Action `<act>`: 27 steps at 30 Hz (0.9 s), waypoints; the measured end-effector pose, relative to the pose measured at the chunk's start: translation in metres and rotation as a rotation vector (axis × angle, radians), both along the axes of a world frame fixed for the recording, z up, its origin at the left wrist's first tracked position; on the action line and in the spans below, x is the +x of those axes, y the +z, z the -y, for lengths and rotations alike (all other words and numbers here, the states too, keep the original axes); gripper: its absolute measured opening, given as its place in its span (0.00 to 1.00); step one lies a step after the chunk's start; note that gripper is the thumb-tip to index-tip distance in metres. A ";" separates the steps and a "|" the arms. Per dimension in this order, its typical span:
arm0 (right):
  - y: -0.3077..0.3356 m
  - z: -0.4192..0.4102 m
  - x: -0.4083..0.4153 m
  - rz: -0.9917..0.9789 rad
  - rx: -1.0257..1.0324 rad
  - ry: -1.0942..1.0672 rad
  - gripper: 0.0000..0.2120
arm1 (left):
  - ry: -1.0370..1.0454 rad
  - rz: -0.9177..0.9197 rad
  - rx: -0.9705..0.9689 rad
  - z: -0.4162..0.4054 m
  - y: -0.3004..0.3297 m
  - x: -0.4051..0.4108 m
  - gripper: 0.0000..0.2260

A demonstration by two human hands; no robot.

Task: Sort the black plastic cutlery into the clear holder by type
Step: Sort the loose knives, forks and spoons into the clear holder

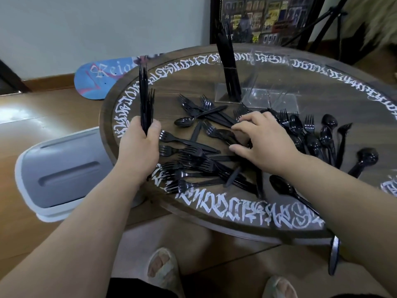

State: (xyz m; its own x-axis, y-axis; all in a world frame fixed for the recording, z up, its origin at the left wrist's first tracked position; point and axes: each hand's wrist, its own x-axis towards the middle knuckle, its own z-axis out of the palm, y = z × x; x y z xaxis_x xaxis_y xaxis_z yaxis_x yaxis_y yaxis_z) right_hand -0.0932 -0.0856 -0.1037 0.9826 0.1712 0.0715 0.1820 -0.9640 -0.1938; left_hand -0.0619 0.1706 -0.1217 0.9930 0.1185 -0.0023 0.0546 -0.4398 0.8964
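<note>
Both forearms reach over the tabletop point(133, 87) rim to loose cutlery.
Left hand point(139, 147) grips an upright fork bundle point(146, 100); right hand point(264, 143) fingers point(249, 118), spread, press on the pile point(199, 151). Nearest loose fork point(217, 129) lies just left of its fingertips, handle running toward them. Holder point(257, 91) stands beyond, knives in its left slot.

Left hand point(140, 145) fisted with fingers curled upright; right hand point(265, 140) lowered, fingers point(247, 118) spread forward.
</note>
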 end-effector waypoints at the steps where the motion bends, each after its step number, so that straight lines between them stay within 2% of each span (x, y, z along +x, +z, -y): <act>1: 0.002 -0.001 -0.003 -0.001 0.019 0.007 0.29 | -0.003 -0.001 -0.007 0.000 -0.001 0.000 0.11; 3: 0.004 -0.003 -0.009 -0.070 -0.018 0.047 0.35 | -0.011 -0.010 -0.029 0.001 -0.001 0.000 0.11; 5: 0.001 0.002 -0.011 -0.118 -0.070 0.056 0.35 | -0.022 -0.022 -0.041 0.002 -0.002 -0.001 0.11; 10: -0.004 0.012 -0.012 -0.044 -0.020 0.047 0.21 | -0.044 -0.033 -0.041 0.002 -0.003 0.000 0.11; 13: 0.000 -0.012 -0.011 -0.066 0.034 0.148 0.24 | -0.037 -0.027 -0.020 0.003 -0.003 0.000 0.10; 15: -0.003 -0.028 -0.007 -0.125 -0.008 0.192 0.27 | -0.034 -0.015 -0.018 0.002 -0.003 -0.001 0.10; 24: -0.003 -0.022 0.003 -0.193 0.103 0.049 0.10 | -0.013 -0.013 0.012 -0.005 -0.004 -0.001 0.10; 27: -0.003 -0.014 0.000 -0.198 0.138 -0.005 0.08 | -0.027 -0.012 0.019 -0.005 -0.004 -0.001 0.10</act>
State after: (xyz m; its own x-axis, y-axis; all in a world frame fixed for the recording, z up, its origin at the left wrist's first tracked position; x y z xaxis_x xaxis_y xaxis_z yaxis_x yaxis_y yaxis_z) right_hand -0.0930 -0.0716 -0.1070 0.9806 0.1685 -0.1006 0.1227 -0.9265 -0.3557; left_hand -0.0628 0.1755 -0.1261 0.9957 0.0920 -0.0126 0.0536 -0.4582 0.8872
